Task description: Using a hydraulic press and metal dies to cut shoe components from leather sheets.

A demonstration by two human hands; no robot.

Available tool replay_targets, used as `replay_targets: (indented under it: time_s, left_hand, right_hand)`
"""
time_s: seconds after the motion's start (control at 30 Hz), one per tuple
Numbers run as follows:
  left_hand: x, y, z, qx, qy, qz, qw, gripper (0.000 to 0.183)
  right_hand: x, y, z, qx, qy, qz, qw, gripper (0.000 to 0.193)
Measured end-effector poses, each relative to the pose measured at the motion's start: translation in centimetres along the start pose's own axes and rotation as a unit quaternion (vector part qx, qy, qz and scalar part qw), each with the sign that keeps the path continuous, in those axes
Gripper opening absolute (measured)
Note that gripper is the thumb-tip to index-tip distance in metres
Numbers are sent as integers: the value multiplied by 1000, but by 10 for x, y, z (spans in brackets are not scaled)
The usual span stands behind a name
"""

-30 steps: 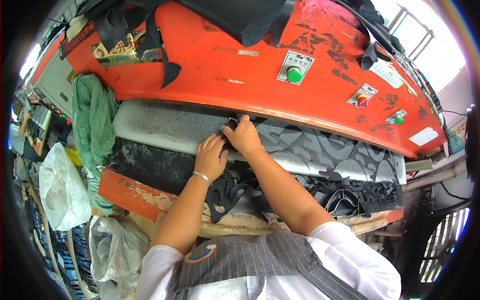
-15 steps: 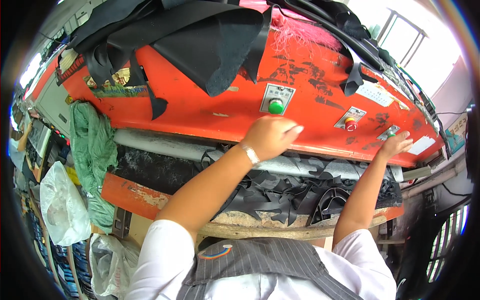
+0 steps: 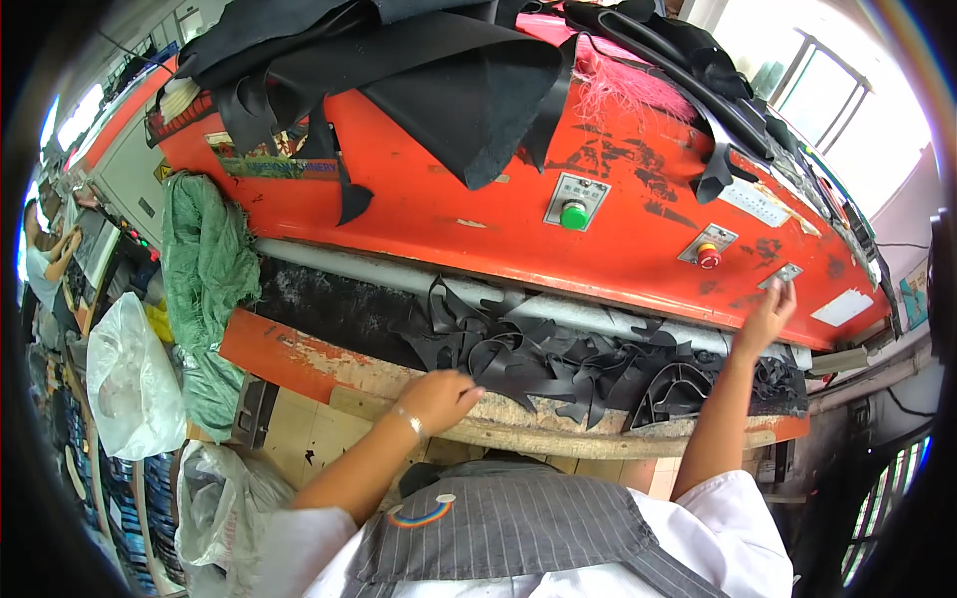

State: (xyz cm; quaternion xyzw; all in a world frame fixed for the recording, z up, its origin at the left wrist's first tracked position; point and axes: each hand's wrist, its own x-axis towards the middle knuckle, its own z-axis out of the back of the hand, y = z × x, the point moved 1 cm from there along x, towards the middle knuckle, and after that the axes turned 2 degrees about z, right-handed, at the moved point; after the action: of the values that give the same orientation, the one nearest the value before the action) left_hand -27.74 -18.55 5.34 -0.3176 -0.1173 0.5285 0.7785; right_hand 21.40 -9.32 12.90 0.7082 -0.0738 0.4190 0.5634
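My right hand (image 3: 770, 317) reaches up to a small metal button plate (image 3: 788, 271) at the right of the red machine (image 3: 478, 227). Its fingers are stretched out, with the tips over the plate, hiding the button there. Low on the left, my left hand (image 3: 444, 401) is loosely closed beside the bench's worn front edge, with no object showing in it. Cut black leather scraps (image 3: 528, 364) lie heaped on the machine's bed. Among them, at the right, stands a black curved frame (image 3: 670, 391), like a cutting die.
A green push button (image 3: 573, 215) and a red stop button (image 3: 708, 256) sit on the machine's face. Black leather sheets (image 3: 449, 95) and pink fibres (image 3: 638, 85) drape over its top. At the left hang a green woven sack (image 3: 204, 259) and a clear plastic bag (image 3: 130, 379).
My left hand has dropped from before the machine's face near the green button to the bench's front edge. My right hand stays at the right-hand button, its fingers now more upright. The view has shifted slightly.
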Motion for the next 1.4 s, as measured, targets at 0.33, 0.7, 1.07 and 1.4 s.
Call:
replay_targets:
  time_s: [0.33,0.7,1.07,1.4]
  left_hand:
    - [-16,18,-36,89,-178,-12,980,23]
    - [-19,71,-68,110,-41,-10,993,27]
    - [13,51,-31,79,69,-16,994,37]
    - [31,101,-52,110,126,-26,986,39]
  right_hand:
    - [-279,132,-209,72,555,-107,822,50]
    - [-307,110,-292,-159,594,-106,782,40]
    - [-298,77,-331,-160,556,-32,815,25]
    - [-282,70,-342,-168,625,-92,757,48]
